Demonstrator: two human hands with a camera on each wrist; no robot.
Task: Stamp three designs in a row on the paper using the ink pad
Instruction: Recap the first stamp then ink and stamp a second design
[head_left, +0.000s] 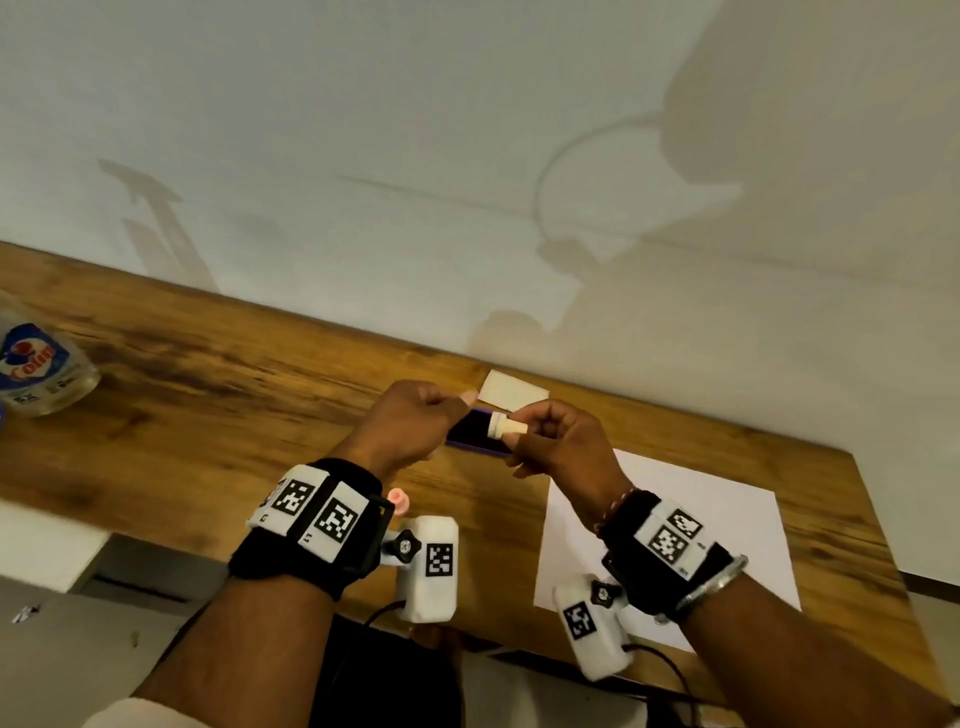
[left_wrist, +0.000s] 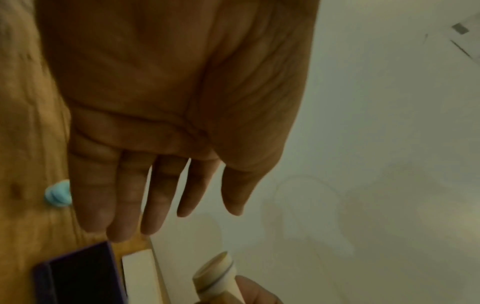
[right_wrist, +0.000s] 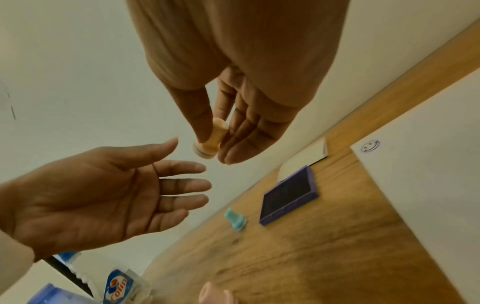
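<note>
My right hand (head_left: 519, 431) is raised above the table and pinches a cream stamp (right_wrist: 207, 142) between thumb and fingers, its round face pointing left toward my left hand. My left hand (right_wrist: 188, 156) hovers just beside the stamp face with straight, spread fingers and holds nothing. Under both hands lies the purple ink pad (right_wrist: 289, 195), uncovered, with its white lid (right_wrist: 302, 158) behind it against the wall. The white paper (right_wrist: 428, 174) lies to the right and bears one smiley print (right_wrist: 371, 146) near its far left corner.
A teal stamp (right_wrist: 235, 220) lies on the wooden table (head_left: 208, 374) left of the pad. A pink stamp (head_left: 399, 501) sits nearer me. A clear Colin bottle (head_left: 36, 369) stands far left. The white wall runs close behind the pad.
</note>
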